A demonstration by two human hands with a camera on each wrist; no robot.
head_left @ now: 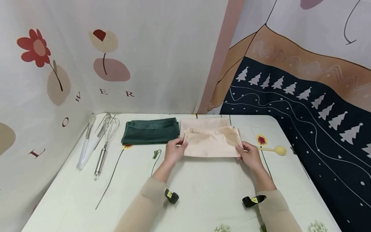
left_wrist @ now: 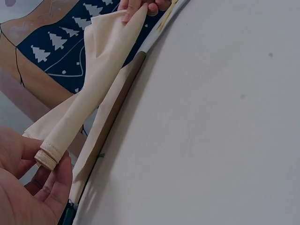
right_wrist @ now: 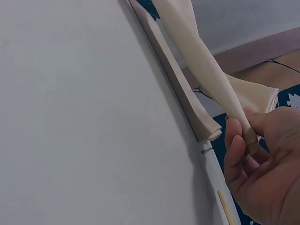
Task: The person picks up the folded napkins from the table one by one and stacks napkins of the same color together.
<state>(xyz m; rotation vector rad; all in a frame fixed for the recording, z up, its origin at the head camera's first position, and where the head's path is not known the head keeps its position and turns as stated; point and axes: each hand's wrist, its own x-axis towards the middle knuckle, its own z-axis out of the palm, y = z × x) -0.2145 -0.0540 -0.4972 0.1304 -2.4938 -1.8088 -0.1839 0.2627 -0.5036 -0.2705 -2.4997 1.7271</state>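
Observation:
A folded cream cloth (head_left: 213,144) hangs between both hands, raised off the table as the wrist views show. My left hand (head_left: 174,152) pinches its left end; in the left wrist view, thumb and fingers grip the layered edge of the cloth (left_wrist: 70,122). At the opposite end, my right hand (head_left: 251,157) pinches the other edge, also seen in the right wrist view on the cloth (right_wrist: 206,61). Behind it lies a pale pink folded cloth (head_left: 203,122), partly covered from the head view. To the left sits a dark green folded cloth (head_left: 150,132), flat on the table.
At the table's left side lie a steel-handled whisk (head_left: 100,159) and white-handled utensils (head_left: 87,154) with wire or metal heads. A yellow spoon (head_left: 279,150) rests to the right of my right hand. Printed curtains border the table (head_left: 208,199) at the back and right.

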